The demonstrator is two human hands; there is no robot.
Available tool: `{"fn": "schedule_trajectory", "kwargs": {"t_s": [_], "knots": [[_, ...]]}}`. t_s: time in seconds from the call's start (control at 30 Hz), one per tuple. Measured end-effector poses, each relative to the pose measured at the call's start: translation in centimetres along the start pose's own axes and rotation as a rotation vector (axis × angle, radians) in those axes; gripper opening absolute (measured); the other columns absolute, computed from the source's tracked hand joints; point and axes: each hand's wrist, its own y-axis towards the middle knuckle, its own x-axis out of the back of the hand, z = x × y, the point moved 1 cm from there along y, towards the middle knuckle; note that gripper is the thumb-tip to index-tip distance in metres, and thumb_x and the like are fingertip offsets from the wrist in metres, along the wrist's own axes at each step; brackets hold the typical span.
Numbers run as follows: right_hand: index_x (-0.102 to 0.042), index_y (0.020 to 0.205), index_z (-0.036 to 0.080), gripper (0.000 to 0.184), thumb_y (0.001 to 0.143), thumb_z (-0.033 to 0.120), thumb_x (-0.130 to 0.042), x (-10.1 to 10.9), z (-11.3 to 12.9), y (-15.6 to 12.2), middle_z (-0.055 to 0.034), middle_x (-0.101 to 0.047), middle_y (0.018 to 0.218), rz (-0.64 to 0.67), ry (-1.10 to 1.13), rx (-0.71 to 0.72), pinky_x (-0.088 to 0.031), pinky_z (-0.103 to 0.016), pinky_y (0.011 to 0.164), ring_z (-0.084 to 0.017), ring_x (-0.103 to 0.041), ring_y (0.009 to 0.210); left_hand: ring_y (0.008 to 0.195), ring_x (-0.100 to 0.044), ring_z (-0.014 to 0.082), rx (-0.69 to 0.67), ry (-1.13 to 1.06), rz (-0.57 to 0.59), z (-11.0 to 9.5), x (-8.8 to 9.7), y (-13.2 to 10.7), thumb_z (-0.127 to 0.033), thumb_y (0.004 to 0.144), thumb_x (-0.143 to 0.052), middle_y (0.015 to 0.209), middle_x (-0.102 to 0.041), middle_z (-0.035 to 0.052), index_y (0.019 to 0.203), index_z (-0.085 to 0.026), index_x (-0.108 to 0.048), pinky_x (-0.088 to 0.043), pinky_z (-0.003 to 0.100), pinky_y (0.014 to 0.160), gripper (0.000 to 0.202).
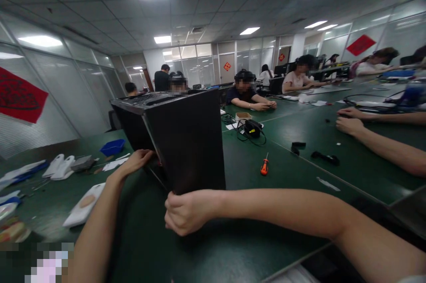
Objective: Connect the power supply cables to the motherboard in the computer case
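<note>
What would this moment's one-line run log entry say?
left hand: at open side of black case | right hand: curled at case's lower corner | orange screwdriver: on green table, right of case

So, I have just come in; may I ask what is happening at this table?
Someone is handling a black case at a green table. The right hand has its fingers curled at the near lower corner; the left hand is at what looks like its open side, fingers partly hidden. An orange screwdriver lies to the right, held by nobody.
</note>
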Motion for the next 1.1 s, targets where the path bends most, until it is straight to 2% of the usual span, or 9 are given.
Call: {"fn": "schedule_trajectory", "kwargs": {"t_s": [0.13, 0.23, 0.37, 0.57, 0.7, 0.8, 0.93, 1.03, 1.1], "knots": [[-0.060, 0.080, 0.015, 0.036, 0.104, 0.022, -0.035, 0.5, -1.0, -5.4, -0.0021, -0.061, 0.067, 0.002, -0.003, 0.020, -0.043, -0.037, 0.078, -0.017, -0.060, 0.067, 0.123, -0.059, 0.0280, -0.158, 0.047, 0.157, -0.1, -0.8, 0.3, -0.054, 0.081, -0.057, 0.134, -0.066, 0.0105, 0.131, -0.016, -0.065, -0.046, 0.031, 0.102, 0.063], [-0.059, 0.083, 0.015, 0.034, 0.105, 0.026, -0.035, 0.5, -1.8, -9.4, -0.0026, -0.061, 0.071, 0.086, 0.003, -0.030, -0.040, -0.036, 0.079, -0.016, -0.056, 0.070, 0.120, -0.062, 0.0303, -0.141, 0.203, 0.160, -1.1, -1.4, 1.0, -0.063, 0.072, -0.066, 0.130, -0.068, 0.0116, 0.126, -0.020, -0.068, -0.047, 0.032, 0.097, 0.069], [-0.061, 0.088, 0.017, 0.042, 0.107, 0.031, -0.027, -0.1, -2.9, -14.0, -0.0040, -0.061, 0.077, 0.216, 0.073, -0.029, -0.036, -0.034, 0.076, -0.015, -0.051, 0.072, 0.095, -0.071, 0.0309, -0.073, 0.338, 0.075, -2.9, -2.6, 1.5, -0.061, 0.074, -0.068, 0.102, -0.076, 0.0121, 0.103, -0.020, -0.074, -0.050, 0.032, 0.078, 0.050], [-0.064, 0.088, 0.016, 0.050, 0.106, 0.030, -0.020, -1.4, -4.6, -19.3, -0.0061, -0.060, 0.079, 0.225, 0.103, -0.107, -0.032, -0.035, 0.073, -0.014, -0.042, 0.071, 0.095, -0.070, 0.0342, 0.006, 0.382, -0.067, -5.1, -3.8, 1.7, -0.070, 0.073, -0.067, 0.097, -0.075, 0.0150, 0.101, -0.020, -0.073, -0.049, 0.033, 0.073, 0.058], [-0.066, 0.088, 0.017, 0.048, 0.105, 0.030, -0.023, -2.3, -5.8, -23.2, -0.0068, -0.061, 0.080, 0.231, 0.213, -0.310, -0.030, -0.036, 0.075, -0.015, -0.042, 0.071, 0.094, -0.070, 0.0347, 0.048, 0.408, -0.135, -7.3, -4.8, 2.1, -0.071, 0.076, -0.064, 0.096, -0.075, 0.0167, 0.100, -0.018, -0.073, -0.050, 0.035, 0.074, 0.059], [-0.069, 0.094, 0.017, 0.040, 0.102, 0.032, -0.032, -3.1, -6.8, -25.8, -0.0088, -0.064, 0.085, 0.344, 0.297, -0.496, -0.031, -0.036, 0.078, -0.015, -0.044, 0.073, 0.092, -0.070, 0.0340, 0.061, 0.402, -0.160, -8.9, -5.6, 2.0, -0.068, 0.079, -0.064, 0.096, -0.075, 0.0171, 0.099, -0.017, -0.072, -0.049, 0.035, 0.073, 0.056], [-0.068, 0.113, 0.012, 0.039, 0.101, 0.034, -0.038, -3.7, -7.0, -27.2, -0.0130, -0.068, 0.097, 0.528, 0.209, -0.615, -0.031, -0.036, 0.082, -0.018, -0.048, 0.081, 0.090, -0.071, 0.0332, -0.029, 0.390, -0.169, -10.1, -5.7, 1.6, -0.063, 0.087, -0.056, 0.096, -0.074, 0.0163, 0.106, -0.017, -0.069, -0.050, 0.035, 0.071, 0.052], [-0.063, 0.125, 0.008, 0.045, 0.102, 0.039, -0.042, -3.6, -6.0, -26.0, -0.0130, -0.069, 0.094, 0.479, 0.078, -0.660, -0.031, -0.036, 0.083, -0.020, -0.052, 0.083, 0.091, -0.071, 0.0318, -0.123, 0.372, -0.109, -9.8, -5.1, 1.3, -0.054, 0.093, -0.053, 0.098, -0.075, 0.0147, 0.111, -0.018, -0.067, -0.049, 0.035, 0.071, 0.043], [-0.066, 0.115, 0.007, 0.044, 0.103, 0.043, -0.043, -3.5, -5.2, -24.7, -0.0122, -0.069, 0.088, 0.450, 0.002, -0.749, -0.031, -0.036, 0.082, -0.021, -0.054, 0.081, 0.092, -0.071, 0.0307, -0.160, 0.350, -0.078, -9.4, -4.6, 1.2, -0.050, 0.094, -0.051, 0.100, -0.074, 0.0139, 0.112, -0.018, -0.067, -0.049, 0.035, 0.072, 0.040]]}}
